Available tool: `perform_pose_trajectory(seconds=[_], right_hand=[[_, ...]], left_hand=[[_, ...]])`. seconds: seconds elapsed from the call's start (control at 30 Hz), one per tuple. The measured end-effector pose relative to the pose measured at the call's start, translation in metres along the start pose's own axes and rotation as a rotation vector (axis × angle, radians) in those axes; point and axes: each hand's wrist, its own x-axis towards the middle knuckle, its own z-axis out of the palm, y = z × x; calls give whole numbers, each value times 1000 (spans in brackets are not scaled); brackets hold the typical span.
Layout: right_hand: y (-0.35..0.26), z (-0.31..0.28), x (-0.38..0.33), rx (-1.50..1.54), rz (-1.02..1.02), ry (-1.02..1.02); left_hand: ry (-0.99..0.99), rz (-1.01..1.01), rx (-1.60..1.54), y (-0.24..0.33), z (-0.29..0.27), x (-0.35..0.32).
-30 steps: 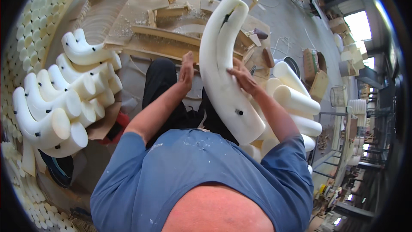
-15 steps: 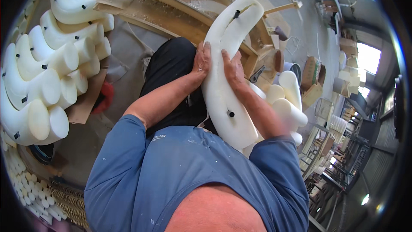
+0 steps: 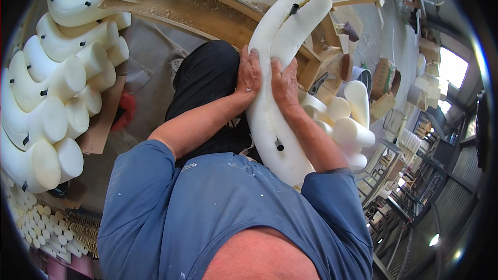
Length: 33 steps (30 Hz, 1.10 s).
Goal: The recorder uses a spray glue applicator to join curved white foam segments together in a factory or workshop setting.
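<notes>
A long, curved white foam piece (image 3: 282, 124) lies against my body and slants up to the far right. A seam runs along its length, with a gap near the far end, and two short black pegs stick out of it. My left hand (image 3: 249, 75) grips its left side, thumb on top. On the opposite side my right hand (image 3: 285, 84) presses, thumb also up near the seam. The fingers of both hands are partly hidden behind the foam's sides, so the piece is clasped between them.
Stacked curved white foam pieces (image 3: 57, 83) with black pegs stand at the left on brown cardboard (image 3: 106, 119). Ahead is a curved wooden frame (image 3: 207, 0) scattered with shavings. White foam cylinders (image 3: 353, 132) lie by my right forearm, near a cardboard box (image 3: 385, 80).
The view has shifted a little. The foam piece's far end sits slightly higher and further right in the picture. Both hands keep their hold on it.
</notes>
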Motion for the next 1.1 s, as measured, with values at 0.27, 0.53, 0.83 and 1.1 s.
perform_pose_trajectory(seconds=[0.27,0.53,0.83,1.1], right_hand=[[-15,-35,-6,152,49,-131],[0,-47,-47,128,-79,-358],[-27,-3,-1,383,111,-63],[-13,25,8,255,47,61]], left_hand=[[-40,-26,69,-1,-8,4],[19,-40,-90,13,-40,24],[63,182,166,11,-22,18],[91,281,264,-4,-14,22]])
